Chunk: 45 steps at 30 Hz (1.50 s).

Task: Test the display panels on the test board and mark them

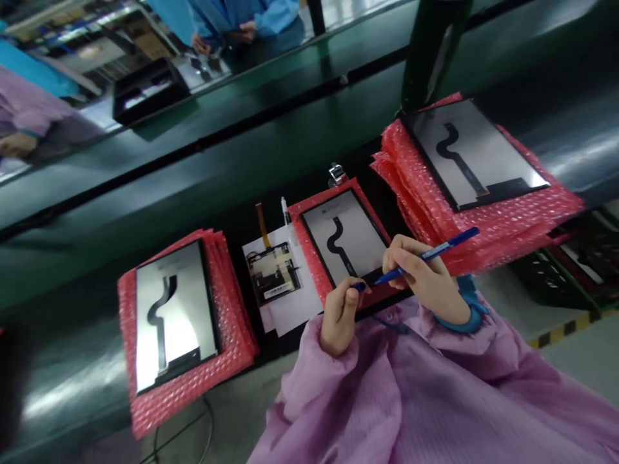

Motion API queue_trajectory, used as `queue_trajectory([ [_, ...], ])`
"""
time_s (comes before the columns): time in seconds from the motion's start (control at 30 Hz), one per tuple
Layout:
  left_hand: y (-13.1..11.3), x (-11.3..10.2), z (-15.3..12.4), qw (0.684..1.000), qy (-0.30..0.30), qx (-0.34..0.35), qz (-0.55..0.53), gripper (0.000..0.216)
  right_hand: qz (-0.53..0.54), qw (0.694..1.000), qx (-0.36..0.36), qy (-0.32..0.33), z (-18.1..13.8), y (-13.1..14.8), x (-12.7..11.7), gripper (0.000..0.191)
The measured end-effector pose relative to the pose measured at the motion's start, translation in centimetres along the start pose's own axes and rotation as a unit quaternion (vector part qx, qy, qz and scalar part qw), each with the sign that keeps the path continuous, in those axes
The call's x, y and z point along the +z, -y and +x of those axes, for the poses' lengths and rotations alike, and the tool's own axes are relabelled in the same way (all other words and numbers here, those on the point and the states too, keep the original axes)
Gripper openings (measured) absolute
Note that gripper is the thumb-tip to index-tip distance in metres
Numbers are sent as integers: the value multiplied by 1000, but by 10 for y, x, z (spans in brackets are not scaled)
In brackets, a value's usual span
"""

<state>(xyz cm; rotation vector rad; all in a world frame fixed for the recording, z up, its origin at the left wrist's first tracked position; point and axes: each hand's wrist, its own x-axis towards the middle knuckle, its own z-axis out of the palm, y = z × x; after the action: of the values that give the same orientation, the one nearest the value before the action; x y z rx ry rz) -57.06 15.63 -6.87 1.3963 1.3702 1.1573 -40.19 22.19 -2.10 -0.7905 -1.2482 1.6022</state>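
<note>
My right hand (430, 280) is closed around a blue pen (452, 242), its tip pointing down and left. Between the thumb and fingers of my left hand (337, 319) is a small dark blue pen cap (359, 287), close to the pen's tip but apart from it. Both hands are over the near edge of a display panel (365, 235) with a curved black ribbon cable. That panel lies on red bubble wrap (309, 274). Left of it, a smaller electronic part (273, 274) with an orange ribbon rests on white paper (290, 316).
Stacked red bubble wrap carries another display panel (176, 322) on the left and one more panel (476, 161) on the right. A white pen (285, 209) and a metal clip-like object (337, 173) lie nearby. Across the bench, a person in blue (242, 19) works beside a black bin (149, 90).
</note>
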Motion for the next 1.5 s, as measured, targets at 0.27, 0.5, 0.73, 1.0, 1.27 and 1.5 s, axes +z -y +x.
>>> queue_trajectory([
  [0.27,-10,-2,-1,999,35,-2,-3,71,-164,981,-51,92,9,-18,18,35],
  [0.5,-17,-5,0,997,48,-26,-61,78,-221,956,-99,164,17,-33,31,29],
  [0.73,-20,-36,40,969,-13,70,238,45,-283,950,-89,97,70,6,24,20],
  [1.0,8,-120,94,824,-255,-86,499,30,-628,771,58,-90,147,-1,-4,14],
  [1.27,52,-137,115,825,-315,-43,467,51,-648,752,-94,-73,141,-31,0,38],
  [1.5,75,-163,127,876,-393,66,272,61,-612,732,-170,247,127,-51,0,70],
])
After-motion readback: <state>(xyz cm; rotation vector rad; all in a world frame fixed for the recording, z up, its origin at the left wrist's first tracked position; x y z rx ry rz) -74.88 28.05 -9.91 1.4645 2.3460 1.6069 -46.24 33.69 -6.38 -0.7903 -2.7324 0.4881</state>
